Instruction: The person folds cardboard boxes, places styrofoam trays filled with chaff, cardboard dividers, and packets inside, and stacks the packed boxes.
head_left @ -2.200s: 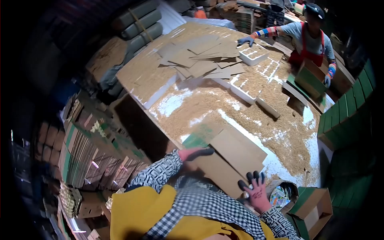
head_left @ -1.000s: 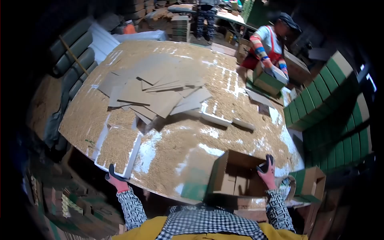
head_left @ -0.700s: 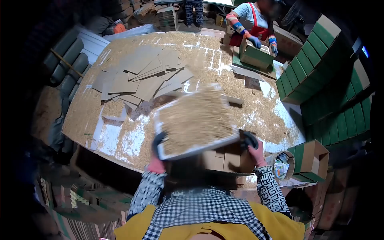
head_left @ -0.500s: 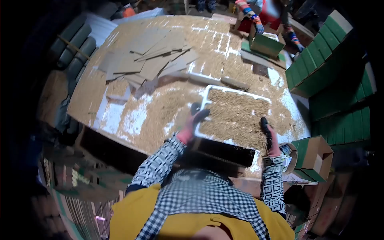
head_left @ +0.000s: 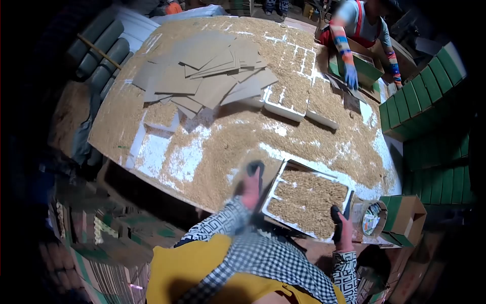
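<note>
Currently, in the head view, a white tray (head_left: 274, 187) of grain-like filling (head_left: 314, 197) lies at the near side of the table (head_left: 177, 164), bordered by cardboard edges (head_left: 277, 224). Its right side meets the right hand (head_left: 342, 223), thumb over the filling; how firmly this grips, I cannot tell. The left hand (head_left: 251, 183) hangs apart, left of the tray, too blurred to show how wide it is. Crowding the right hand are a round container (head_left: 357, 215) and an open carton (head_left: 394, 215). Farther back lie flat cardboard sheets (head_left: 212, 83); green boxes (head_left: 420, 104) stand stacked at right, near another person (head_left: 372, 25).
</note>
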`<state>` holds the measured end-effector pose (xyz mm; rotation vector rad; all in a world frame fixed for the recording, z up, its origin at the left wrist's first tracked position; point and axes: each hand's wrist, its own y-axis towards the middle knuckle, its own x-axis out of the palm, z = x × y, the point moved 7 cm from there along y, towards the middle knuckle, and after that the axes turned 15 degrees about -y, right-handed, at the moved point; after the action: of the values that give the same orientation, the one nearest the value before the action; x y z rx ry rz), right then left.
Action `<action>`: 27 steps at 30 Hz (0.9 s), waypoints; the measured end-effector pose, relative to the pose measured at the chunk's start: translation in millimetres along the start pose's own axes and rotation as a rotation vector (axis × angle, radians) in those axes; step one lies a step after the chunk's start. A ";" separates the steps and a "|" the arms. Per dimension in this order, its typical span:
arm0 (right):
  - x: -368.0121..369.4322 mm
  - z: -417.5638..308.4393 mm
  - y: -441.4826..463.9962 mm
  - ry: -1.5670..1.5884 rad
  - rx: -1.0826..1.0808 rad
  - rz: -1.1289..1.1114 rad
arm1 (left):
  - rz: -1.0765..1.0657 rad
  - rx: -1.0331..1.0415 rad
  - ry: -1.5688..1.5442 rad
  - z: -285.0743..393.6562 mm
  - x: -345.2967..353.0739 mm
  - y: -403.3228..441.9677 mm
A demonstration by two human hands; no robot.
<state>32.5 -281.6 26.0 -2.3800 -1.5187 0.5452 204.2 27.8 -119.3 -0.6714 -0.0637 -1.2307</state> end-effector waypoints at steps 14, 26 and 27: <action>34.8 -65.4 -29.5 -1.025 -0.720 0.628 | -0.447 1.049 1.551 157.9 104.9 252.5; -304.7 66.5 51.8 -1.325 -0.170 0.400 | -0.279 0.762 0.833 180.5 18.9 28.2; -315.7 60.7 44.3 -1.166 -0.209 0.473 | -0.222 0.782 0.776 191.3 12.7 21.4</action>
<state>-79.1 -585.7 6.8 -2.6944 -1.2985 2.2635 286.0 117.2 30.8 0.5170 0.0300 -1.4682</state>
